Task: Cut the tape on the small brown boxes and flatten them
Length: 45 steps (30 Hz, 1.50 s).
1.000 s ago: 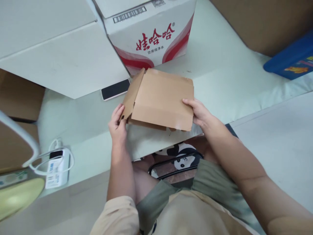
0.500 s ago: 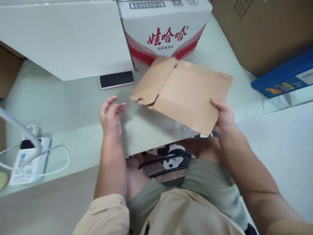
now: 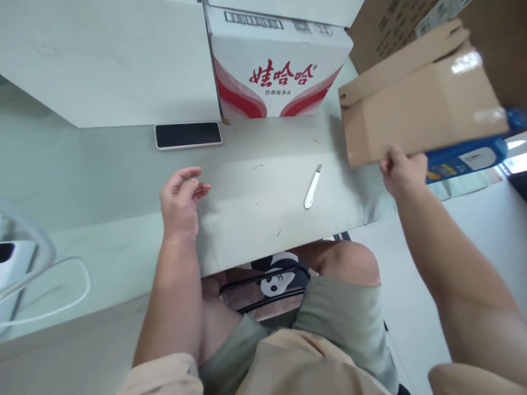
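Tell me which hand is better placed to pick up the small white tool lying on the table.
Left, probably. The left hand is open and empty above the table, while the right hand holds the brown cardboard box up off to the side of the white tool.

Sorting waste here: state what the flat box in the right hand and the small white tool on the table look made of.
Flat box: brown corrugated cardboard, matte, with folded flaps and glossy strips that look like clear tape. The right hand grips its lower corner. White tool: probably smooth plastic, slightly shiny; too small to be sure.
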Each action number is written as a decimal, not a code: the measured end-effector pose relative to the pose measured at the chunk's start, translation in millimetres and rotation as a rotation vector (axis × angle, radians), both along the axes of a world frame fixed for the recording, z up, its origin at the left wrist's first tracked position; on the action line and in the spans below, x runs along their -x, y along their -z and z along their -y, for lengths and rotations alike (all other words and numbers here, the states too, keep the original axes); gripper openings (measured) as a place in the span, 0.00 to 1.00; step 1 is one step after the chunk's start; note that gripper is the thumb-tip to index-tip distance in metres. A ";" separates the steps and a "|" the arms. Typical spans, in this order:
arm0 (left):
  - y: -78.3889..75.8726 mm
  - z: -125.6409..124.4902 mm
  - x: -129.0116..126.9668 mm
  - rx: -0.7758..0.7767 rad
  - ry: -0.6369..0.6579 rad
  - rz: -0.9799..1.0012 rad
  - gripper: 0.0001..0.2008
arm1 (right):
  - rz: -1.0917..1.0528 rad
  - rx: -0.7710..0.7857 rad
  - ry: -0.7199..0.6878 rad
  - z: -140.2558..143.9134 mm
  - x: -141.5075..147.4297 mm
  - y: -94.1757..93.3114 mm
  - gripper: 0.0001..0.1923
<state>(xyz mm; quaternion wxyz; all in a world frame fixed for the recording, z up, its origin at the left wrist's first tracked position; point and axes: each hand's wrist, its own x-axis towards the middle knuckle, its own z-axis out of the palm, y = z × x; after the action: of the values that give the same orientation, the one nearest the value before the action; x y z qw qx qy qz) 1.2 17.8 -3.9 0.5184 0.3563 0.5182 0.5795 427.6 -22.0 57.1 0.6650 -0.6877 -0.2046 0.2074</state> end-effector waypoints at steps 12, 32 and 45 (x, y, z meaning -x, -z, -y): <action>-5.6 0.7 13.5 -0.136 -0.066 0.143 0.11 | -0.032 0.320 -0.521 -60.6 94.8 4.5 0.07; -26.2 43.4 140.1 -0.277 -0.638 0.500 0.21 | 0.863 -0.020 -1.867 -83.0 656.4 -79.4 0.39; -29.0 48.6 124.3 -0.377 -0.735 0.399 0.16 | 1.475 -0.158 -1.291 -103.8 579.4 -99.4 0.20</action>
<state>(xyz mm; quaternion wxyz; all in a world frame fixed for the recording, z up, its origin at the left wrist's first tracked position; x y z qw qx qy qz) -123.1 -30.9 25.0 0.2942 0.1183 0.3856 0.8665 -151.8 81.8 156.5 0.1736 -0.3542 -0.9182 0.0355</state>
